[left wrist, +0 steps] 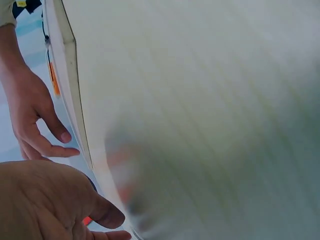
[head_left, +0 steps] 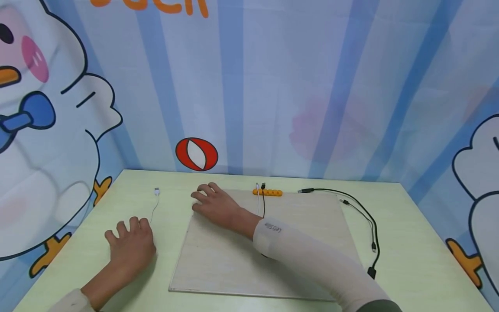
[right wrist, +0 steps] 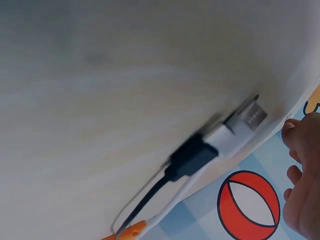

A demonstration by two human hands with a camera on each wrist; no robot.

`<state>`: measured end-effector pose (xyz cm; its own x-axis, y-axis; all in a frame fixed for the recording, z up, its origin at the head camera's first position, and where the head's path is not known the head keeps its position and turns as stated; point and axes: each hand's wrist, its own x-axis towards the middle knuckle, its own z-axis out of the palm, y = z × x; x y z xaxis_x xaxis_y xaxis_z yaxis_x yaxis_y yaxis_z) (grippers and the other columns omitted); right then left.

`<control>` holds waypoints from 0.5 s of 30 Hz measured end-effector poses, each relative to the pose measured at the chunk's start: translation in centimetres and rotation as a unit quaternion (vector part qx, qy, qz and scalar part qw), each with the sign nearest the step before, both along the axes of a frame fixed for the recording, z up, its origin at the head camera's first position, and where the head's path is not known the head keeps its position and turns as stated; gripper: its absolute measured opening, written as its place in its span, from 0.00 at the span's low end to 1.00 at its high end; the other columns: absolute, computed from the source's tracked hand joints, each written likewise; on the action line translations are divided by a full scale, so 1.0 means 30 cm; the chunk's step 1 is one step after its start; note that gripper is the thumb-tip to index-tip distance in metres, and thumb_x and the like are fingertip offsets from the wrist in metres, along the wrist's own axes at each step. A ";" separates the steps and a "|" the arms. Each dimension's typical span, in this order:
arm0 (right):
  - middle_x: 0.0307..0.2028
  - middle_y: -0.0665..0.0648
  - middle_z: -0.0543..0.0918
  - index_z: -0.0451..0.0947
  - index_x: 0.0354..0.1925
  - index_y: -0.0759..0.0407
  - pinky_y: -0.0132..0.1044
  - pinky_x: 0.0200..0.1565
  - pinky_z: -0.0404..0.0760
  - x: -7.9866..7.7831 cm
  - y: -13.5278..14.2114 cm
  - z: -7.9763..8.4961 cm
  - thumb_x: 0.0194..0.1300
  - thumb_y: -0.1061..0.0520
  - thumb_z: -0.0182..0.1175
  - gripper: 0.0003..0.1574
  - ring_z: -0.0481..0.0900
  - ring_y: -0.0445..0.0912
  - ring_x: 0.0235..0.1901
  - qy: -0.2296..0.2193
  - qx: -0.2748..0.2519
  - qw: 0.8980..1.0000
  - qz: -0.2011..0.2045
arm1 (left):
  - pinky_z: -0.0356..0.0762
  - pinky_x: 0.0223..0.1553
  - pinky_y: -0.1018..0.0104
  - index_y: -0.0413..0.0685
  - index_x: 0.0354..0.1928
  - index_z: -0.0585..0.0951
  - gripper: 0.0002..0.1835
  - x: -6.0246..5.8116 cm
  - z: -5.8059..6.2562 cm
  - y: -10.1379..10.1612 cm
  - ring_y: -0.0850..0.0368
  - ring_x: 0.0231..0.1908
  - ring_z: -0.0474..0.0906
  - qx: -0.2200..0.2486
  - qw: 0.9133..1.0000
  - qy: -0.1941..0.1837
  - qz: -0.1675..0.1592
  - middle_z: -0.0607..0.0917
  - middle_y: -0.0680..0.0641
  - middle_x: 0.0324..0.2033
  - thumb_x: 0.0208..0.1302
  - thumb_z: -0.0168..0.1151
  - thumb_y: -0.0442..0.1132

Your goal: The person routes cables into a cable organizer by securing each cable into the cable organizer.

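Note:
My left hand (head_left: 134,245) hovers over the left part of the table, fingers loosely bent and nothing seen between them. Just beyond its fingertips lies a thin white cable (head_left: 154,209) with a white USB plug (head_left: 157,191), its lower end hidden by the hand. My right hand (head_left: 216,206) reaches across to the far left corner of the pale board (head_left: 218,264), fingers spread. An orange cable clip strip (head_left: 274,193) sits at the board's far edge, with a white cable (head_left: 258,199) and a black cable (head_left: 264,203) in it. In the right wrist view, a black USB plug (right wrist: 192,157) and a white USB plug (right wrist: 237,132) lie side by side.
A thick black cable (head_left: 375,225) curves along the board's right side, with a thinner black cable (head_left: 366,216) inside its curve. The pale green table (head_left: 417,255) ends at a printed cloth backdrop (head_left: 269,86). My right sleeve (head_left: 312,260) crosses over the board.

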<state>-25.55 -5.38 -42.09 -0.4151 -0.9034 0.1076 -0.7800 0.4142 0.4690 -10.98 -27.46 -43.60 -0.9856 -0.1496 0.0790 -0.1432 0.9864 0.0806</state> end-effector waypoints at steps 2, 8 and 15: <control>0.78 0.48 0.77 0.84 0.70 0.37 0.46 0.81 0.69 0.009 -0.007 -0.002 0.85 0.56 0.64 0.23 0.71 0.48 0.79 0.000 0.001 1.000 0.003 | 0.60 0.57 0.14 0.23 0.47 0.69 0.13 0.004 -0.001 -0.016 0.15 0.55 0.66 -0.001 1.000 -0.002 0.003 0.71 0.24 0.47 0.75 0.57 0.30; 0.77 0.47 0.78 0.85 0.68 0.37 0.45 0.79 0.69 0.024 -0.015 -0.009 0.85 0.56 0.63 0.21 0.71 0.48 0.78 0.004 -0.003 1.000 0.014 | 0.60 0.56 0.15 0.23 0.46 0.69 0.11 0.010 0.006 -0.043 0.19 0.49 0.67 0.002 1.000 -0.008 0.008 0.71 0.24 0.45 0.76 0.56 0.29; 0.78 0.47 0.77 0.87 0.66 0.37 0.45 0.79 0.69 0.027 -0.025 -0.012 0.86 0.56 0.62 0.20 0.71 0.48 0.78 0.009 -0.002 1.000 0.018 | 0.60 0.59 0.13 0.23 0.53 0.74 0.12 0.017 0.025 -0.041 0.11 0.59 0.68 0.011 1.000 -0.002 -0.001 0.74 0.23 0.49 0.75 0.56 0.28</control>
